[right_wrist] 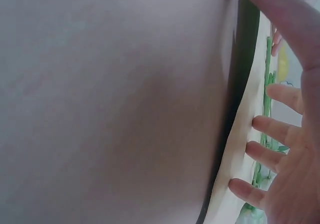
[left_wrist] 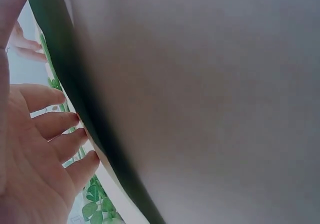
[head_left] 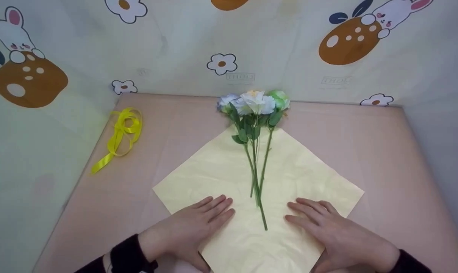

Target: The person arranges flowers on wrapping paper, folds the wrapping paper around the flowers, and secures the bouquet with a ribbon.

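A pale yellow sheet of wrapping paper [head_left: 213, 167] lies with a corner toward the person. On it rest several artificial flowers [head_left: 256, 102], white, bluish and green, their long green stems crossing and pointing toward the person. My left hand [head_left: 200, 223] spreads its fingers over the paper's left lower part, fingertips on the sheet. Mirroring it, my right hand [head_left: 331, 229] rests straight fingers on the right lower part. Both thumbs are down near the paper's lower edges. The left wrist view shows the left fingers [left_wrist: 75, 149] at the edge; the right wrist view shows the right fingers [right_wrist: 262, 154] likewise.
A loosely coiled yellow ribbon [head_left: 117, 138] lies on the pinkish tabletop [head_left: 168, 117] at the left. Behind and beside the table hangs a pale covering [head_left: 175, 45] printed with rabbits and flowers. The flower heads reach the table's far edge.
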`<state>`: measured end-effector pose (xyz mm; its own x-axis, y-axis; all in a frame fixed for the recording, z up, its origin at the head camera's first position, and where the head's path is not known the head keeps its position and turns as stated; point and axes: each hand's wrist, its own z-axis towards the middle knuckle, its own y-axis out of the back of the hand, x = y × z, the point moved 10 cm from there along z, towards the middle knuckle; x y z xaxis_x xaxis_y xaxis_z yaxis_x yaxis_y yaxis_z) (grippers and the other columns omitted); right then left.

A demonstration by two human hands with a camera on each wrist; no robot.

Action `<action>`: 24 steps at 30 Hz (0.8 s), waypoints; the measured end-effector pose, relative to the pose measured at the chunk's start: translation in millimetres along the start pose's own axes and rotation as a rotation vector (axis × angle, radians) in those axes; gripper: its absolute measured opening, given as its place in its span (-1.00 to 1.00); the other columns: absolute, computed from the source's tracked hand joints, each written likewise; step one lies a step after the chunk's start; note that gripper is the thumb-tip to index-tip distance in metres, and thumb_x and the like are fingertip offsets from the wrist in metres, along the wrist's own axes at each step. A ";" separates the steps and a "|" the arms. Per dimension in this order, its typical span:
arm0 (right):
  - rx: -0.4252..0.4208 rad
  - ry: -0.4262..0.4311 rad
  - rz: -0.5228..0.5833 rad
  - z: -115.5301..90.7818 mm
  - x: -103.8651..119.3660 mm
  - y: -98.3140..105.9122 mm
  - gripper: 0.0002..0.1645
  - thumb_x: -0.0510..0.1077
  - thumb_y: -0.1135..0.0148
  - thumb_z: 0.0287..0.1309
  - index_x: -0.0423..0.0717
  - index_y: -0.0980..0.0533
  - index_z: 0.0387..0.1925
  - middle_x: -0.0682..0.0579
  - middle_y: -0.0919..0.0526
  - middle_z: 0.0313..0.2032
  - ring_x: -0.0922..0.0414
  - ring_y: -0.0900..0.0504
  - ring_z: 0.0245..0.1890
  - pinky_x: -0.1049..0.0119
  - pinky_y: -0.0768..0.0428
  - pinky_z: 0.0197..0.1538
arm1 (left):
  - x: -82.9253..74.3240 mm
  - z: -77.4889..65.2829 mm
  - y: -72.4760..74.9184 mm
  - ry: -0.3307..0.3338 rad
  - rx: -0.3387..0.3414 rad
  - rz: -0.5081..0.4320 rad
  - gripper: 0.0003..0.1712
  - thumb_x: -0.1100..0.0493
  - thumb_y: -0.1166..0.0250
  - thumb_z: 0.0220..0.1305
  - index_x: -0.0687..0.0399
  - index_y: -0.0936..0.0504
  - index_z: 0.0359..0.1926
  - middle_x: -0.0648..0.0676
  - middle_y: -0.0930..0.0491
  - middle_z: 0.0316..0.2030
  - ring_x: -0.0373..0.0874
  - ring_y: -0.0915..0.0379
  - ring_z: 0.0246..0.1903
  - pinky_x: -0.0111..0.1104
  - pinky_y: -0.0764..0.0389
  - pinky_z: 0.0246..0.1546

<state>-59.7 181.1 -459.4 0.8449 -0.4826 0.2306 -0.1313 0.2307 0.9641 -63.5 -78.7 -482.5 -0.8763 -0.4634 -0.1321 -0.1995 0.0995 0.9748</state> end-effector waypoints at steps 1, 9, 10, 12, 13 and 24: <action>0.012 -0.012 -0.005 0.0 -2.1 -1.0 0.52 0.82 -0.40 -0.18 0.02 -0.32 0.64 -0.11 -0.31 0.62 -0.16 -0.30 0.58 -0.15 -0.35 0.33 | 0.2 0.2 0.3 0.000 -0.006 0.001 0.62 -0.78 -0.34 0.05 0.26 -0.04 0.74 0.35 0.04 0.72 0.18 0.09 0.71 -0.03 -0.17 0.64; 0.025 -0.012 0.012 -1.3 -9.6 3.7 0.32 0.66 -0.51 -0.03 0.04 -0.38 0.59 -0.04 -0.37 0.59 -0.07 -0.38 0.54 -0.02 -0.37 0.35 | 3.1 0.4 8.0 -0.028 -0.049 -0.035 0.25 -0.58 -0.31 0.33 0.28 -0.29 0.64 0.36 -0.15 0.66 0.19 -0.08 0.67 -0.08 -0.27 0.60; 0.025 -0.012 0.018 -1.7 -10.5 4.8 0.27 0.65 -0.48 0.02 0.04 -0.39 0.58 -0.04 -0.37 0.59 -0.06 -0.39 0.53 0.03 -0.35 0.39 | 3.5 0.1 9.5 -0.033 -0.058 -0.042 0.19 -0.53 -0.31 0.37 0.28 -0.34 0.62 0.37 -0.19 0.64 0.20 -0.12 0.65 -0.09 -0.28 0.60; 0.015 -0.004 0.033 -2.6 -11.9 7.2 0.16 0.60 -0.45 0.13 0.04 -0.42 0.55 -0.06 -0.38 0.57 -0.05 -0.41 0.50 0.15 -0.27 0.48 | 4.3 -0.6 12.4 -0.045 -0.077 -0.056 0.06 -0.45 -0.31 0.42 0.28 -0.42 0.57 0.38 -0.27 0.61 0.20 -0.18 0.63 -0.10 -0.32 0.58; 0.006 0.003 0.036 -3.1 -12.1 8.4 0.12 0.57 -0.46 0.15 0.04 -0.43 0.53 -0.06 -0.39 0.55 -0.04 -0.42 0.49 0.20 -0.23 0.51 | 4.1 -0.9 13.9 -0.055 -0.090 -0.058 0.01 -0.40 -0.32 0.43 0.28 -0.47 0.54 0.39 -0.30 0.59 0.21 -0.21 0.61 -0.10 -0.34 0.57; -0.112 0.059 -0.042 -5.6 -16.3 14.1 -0.32 0.27 -0.49 0.37 0.03 -0.62 0.35 -0.08 -0.53 0.43 -0.04 -0.58 0.30 0.28 -0.20 0.47 | 7.5 0.2 22.4 -0.113 -0.144 -0.148 -0.41 -0.10 -0.23 0.55 0.20 -0.67 0.35 0.36 -0.45 0.50 0.20 -0.33 0.56 -0.10 -0.43 0.51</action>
<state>-72.4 197.0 -450.3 0.8780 -0.4440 0.1788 -0.0391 0.3057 0.9513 -74.6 -79.7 -461.7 -0.8875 -0.3608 -0.2867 -0.2718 -0.0926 0.9579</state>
